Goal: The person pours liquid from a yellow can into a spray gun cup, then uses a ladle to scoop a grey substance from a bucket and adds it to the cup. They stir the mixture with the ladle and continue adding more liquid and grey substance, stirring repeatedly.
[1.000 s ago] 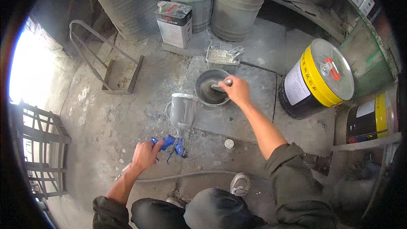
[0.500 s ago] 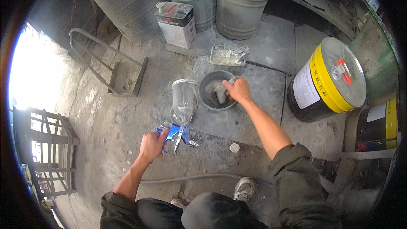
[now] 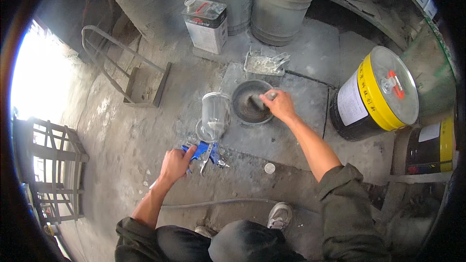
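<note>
My left hand (image 3: 174, 164) is closed on a blue and silver spray gun (image 3: 199, 153), whose translucent upright cup (image 3: 215, 114) has a greyish, streaked look. My right hand (image 3: 280, 104) grips the handle of a blurred tool (image 3: 255, 102) dipped in a dark grey bowl (image 3: 240, 116), right of the cup; the tool's exact kind is unclear. Behind the bowl sits a small tray (image 3: 257, 65) crusted with pale material. A small round white disc (image 3: 270, 168) lies on the floor between my arms.
Two grey drums (image 3: 281, 9) and a rectangular can (image 3: 204, 34) stand behind. Yellow-and-black drums (image 3: 371, 92) are at the right. A metal handled frame (image 3: 160, 85) and slatted crate (image 3: 73, 153) are at left; a hose (image 3: 204, 204) crosses the floor near my shoes.
Since a second ago the spray gun has risen slightly in view. The tool in my right hand has moved about inside the bowl. The whole scene has shifted a little.
</note>
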